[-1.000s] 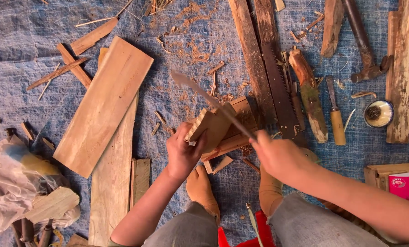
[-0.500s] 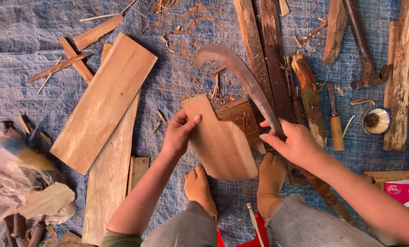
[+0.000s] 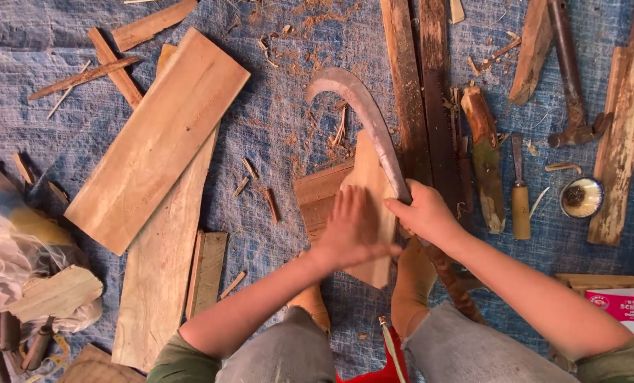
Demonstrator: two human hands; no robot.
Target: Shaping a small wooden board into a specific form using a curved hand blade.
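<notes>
My right hand grips the handle of a curved sickle-like knife, whose blade arcs up and to the left over a flat wooden piece. My left hand lies flat on that wooden piece with fingers spread, pressing it against a small wooden block beneath. Both sit on a blue woven tarp. My bare feet rest just below the work.
Long planks lie at left. A handsaw, dark planks, a chisel, a hammer, a small round tin and a wood billet lie at right. Plastic bag and scraps at lower left; pink box at lower right.
The wooden piece turned from upright to lying flatter on the block. My left hand shifted from its edge to flat on top. The knife blade came down over the piece.
</notes>
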